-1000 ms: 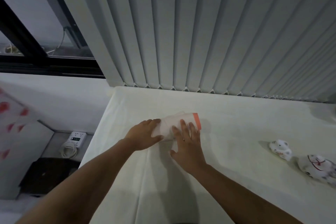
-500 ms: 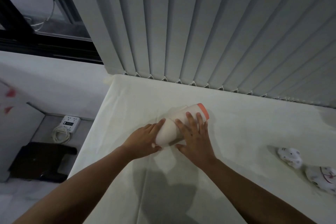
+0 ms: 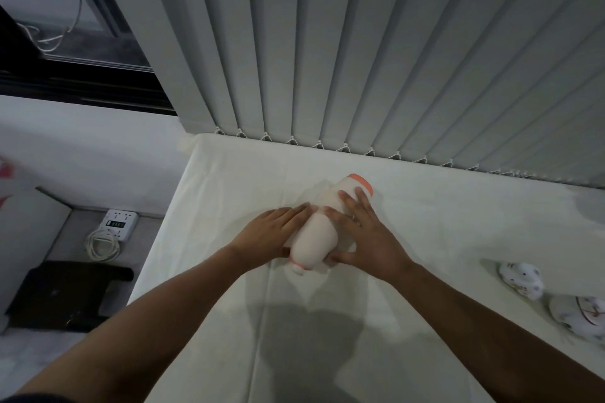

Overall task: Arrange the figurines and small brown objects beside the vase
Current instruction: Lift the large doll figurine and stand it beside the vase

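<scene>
Both hands hold the white vase [image 3: 319,226], which lies tilted on the white table [image 3: 425,216]: the left hand [image 3: 270,234] cups its side, the right hand [image 3: 366,235] lies flat over it. Two figurines [image 3: 520,278] sit well apart, far right.

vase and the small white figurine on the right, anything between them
Nothing: in the head view only bare white tablecloth lies between the vase and the small figurine.
</scene>
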The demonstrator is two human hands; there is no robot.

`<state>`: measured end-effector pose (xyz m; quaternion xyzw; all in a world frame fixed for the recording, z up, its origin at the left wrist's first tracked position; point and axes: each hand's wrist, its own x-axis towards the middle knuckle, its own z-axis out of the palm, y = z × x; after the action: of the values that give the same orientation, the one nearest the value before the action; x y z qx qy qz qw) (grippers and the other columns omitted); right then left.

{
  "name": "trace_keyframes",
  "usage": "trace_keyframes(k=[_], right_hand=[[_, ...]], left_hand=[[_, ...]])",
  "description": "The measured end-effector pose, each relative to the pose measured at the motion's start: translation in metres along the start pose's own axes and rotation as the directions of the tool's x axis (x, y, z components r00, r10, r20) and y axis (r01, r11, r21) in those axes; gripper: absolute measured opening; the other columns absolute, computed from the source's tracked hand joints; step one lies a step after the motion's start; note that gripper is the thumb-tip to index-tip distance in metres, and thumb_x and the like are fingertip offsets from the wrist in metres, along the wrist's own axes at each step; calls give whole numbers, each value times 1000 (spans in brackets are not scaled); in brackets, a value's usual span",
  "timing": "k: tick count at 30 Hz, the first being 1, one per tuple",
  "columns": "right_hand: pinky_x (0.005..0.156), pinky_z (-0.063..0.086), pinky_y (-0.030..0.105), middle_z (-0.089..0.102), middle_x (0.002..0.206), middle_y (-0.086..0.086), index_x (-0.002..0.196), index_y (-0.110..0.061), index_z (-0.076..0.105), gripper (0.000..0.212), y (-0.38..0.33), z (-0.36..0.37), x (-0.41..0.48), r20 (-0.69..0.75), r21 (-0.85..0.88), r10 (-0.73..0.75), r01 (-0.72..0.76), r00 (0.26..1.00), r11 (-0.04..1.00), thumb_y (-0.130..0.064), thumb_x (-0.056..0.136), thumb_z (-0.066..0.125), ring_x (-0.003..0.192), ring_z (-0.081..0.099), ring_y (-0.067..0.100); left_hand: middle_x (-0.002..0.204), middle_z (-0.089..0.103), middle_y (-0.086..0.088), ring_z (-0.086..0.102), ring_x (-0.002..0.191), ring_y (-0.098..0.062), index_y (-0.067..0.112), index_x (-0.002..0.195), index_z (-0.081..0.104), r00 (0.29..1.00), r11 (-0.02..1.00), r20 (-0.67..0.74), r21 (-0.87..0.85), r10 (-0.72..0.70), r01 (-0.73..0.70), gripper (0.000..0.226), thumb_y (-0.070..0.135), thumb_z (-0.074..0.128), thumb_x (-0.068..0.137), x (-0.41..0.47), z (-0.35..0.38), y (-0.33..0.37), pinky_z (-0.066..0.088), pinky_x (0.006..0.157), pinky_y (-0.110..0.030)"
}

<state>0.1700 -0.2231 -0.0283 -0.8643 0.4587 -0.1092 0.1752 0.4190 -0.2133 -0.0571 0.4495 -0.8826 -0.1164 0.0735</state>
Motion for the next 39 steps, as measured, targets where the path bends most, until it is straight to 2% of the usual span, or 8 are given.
trace_keyframes(k=[4, 12, 15, 18, 22, 26, 34, 39], right_hand=[[119, 19, 50, 16, 160, 3, 143, -36, 35, 89, -4, -21, 14, 125, 191, 116, -138, 985, 972, -50, 67, 79, 149, 0, 25], [120, 14, 43, 22, 158, -1, 140, -36, 42, 83, -23, -38, 22, 243, 317, 217, -289, 945, 903, -45, 67, 81, 147, 3, 18], [118, 22, 36, 37, 151, -3, 130, -34, 56, 63, -29, -43, 21, 204, 599, 304, -364, 931, 713, -35, 71, 81, 143, 23, 13], [100, 45, 29, 61, 133, -1, 123, -26, 64, 47, -30, -51, 19, 208, 854, 376, -355, 903, 381, -29, 77, 77, 119, 58, 11], [95, 50, 34, 68, 123, 1, 123, -27, 64, 49, -25, -55, 11, 167, 889, 375, -304, 912, 342, -42, 78, 74, 114, 64, 18], [94, 52, 34, 70, 118, -1, 123, -31, 63, 35, -25, -63, 0, 122, 896, 377, -265, 918, 356, -36, 88, 64, 109, 67, 16], [93, 53, 33, 68, 121, -10, 128, -40, 55, 38, -14, -86, -40, 23, 889, 431, -216, 902, 403, -33, 92, 60, 108, 65, 8], [86, 55, 27, 71, 115, -11, 124, -39, 59, 33, 9, -110, -77, -60, 894, 538, -194, 841, 404, -31, 92, 59, 103, 67, 5]], left_hand=[[149, 42, 0, 50, 123, -24, 27, 149, 12, 995, 984, 51, -152, -88, 95, 96, 50, 69, 76, 9, -22, -2, 46, 95, -36], [115, 58, -3, 53, 106, -22, 46, 146, 5, 958, 918, 230, -316, -171, 240, 94, 63, 63, 74, 2, -40, -5, 45, 88, -36], [106, 63, 4, 60, 100, -13, 38, 130, 47, 933, 709, 210, -607, -292, 359, 63, 53, 71, 73, 0, -43, 12, 43, 86, -28], [108, 69, 9, 63, 95, 2, 38, 115, 53, 910, 402, 178, -853, -374, 332, 34, 53, 58, 85, 6, -46, 38, 47, 88, -24], [94, 71, 21, 66, 92, 1, 49, 103, 54, 876, 222, 190, -923, -444, 313, 13, 48, 48, 92, 22, -55, 68, 49, 91, -33], [93, 70, 5, 65, 88, -18, 51, 99, 59, 854, 207, 183, -926, -487, 317, 15, 55, 53, 86, 36, -62, 81, 50, 86, -36], [76, 71, 6, 66, 67, -7, 37, 99, 70, 846, 325, 129, -885, -518, 334, 39, 67, 54, 80, 69, -65, 120, 54, 73, -30], [93, 74, 8, 69, 79, -2, 42, 104, 67, 888, 423, 131, -842, -440, 334, 42, 71, 52, 77, 108, -68, 161, 54, 90, -35]])
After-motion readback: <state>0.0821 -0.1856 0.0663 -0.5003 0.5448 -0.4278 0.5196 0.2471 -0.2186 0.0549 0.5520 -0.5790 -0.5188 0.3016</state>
